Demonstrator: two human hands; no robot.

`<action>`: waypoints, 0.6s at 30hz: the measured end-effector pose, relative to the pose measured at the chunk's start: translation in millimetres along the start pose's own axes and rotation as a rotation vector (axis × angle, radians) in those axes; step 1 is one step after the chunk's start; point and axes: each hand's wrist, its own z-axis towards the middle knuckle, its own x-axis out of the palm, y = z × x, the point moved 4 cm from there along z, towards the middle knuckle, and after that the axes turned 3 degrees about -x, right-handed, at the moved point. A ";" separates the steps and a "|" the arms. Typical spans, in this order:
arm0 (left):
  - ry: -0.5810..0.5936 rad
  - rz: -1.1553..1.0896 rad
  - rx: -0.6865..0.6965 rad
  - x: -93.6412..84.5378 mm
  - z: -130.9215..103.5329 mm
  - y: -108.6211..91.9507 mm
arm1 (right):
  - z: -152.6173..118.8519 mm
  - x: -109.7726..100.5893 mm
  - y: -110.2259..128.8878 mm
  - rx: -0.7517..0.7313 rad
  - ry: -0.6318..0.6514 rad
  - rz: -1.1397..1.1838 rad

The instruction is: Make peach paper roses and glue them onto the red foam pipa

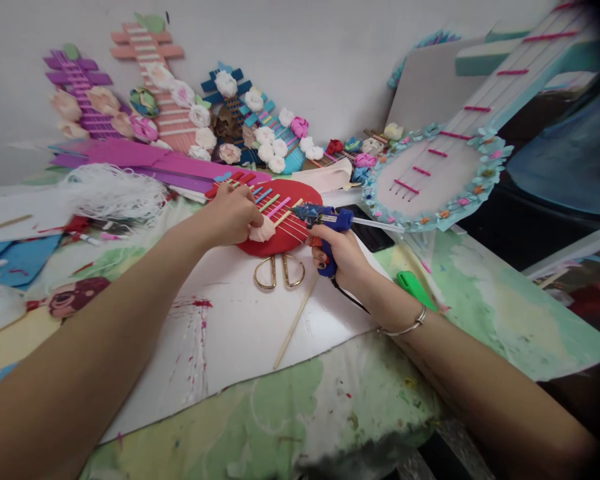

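A red craft guitar lies on a white sheet, with white strings and several coloured sticks across its body. At its near left edge, my left hand has its fingers curled down on a pale pink flower. My right hand grips a blue hot glue gun, a finger by its trigger. The gun's nozzle points left, over the strings and close to the sticks. A clear glue stick juts from the gun's back. Gold-handled scissors lie partly under the guitar.
A thin wooden stick rests on the white sheet. White string is heaped at left. A black phone and a green object lie at right. A large pale blue guitar stands behind; flowered guitars lean on the wall.
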 end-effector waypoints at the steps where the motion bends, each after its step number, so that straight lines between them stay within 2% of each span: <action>1: -0.003 0.001 0.000 -0.8 0.6 -1.0 | -0.1 -0.3 1.4 -0.022 0.001 0.002; 5: -0.019 -0.011 -0.022 1.0 1.6 -1.1 | 1.7 -5.4 4.6 -0.102 -0.015 -0.047; 11: -0.012 0.030 -0.008 3.2 0.7 -4.2 | 8.0 -18.8 4.6 -0.185 -0.111 -0.291; 18: 0.003 -0.008 -0.022 -6.2 -1.0 -3.6 | 9.4 -22.5 2.2 -0.171 -0.155 -0.410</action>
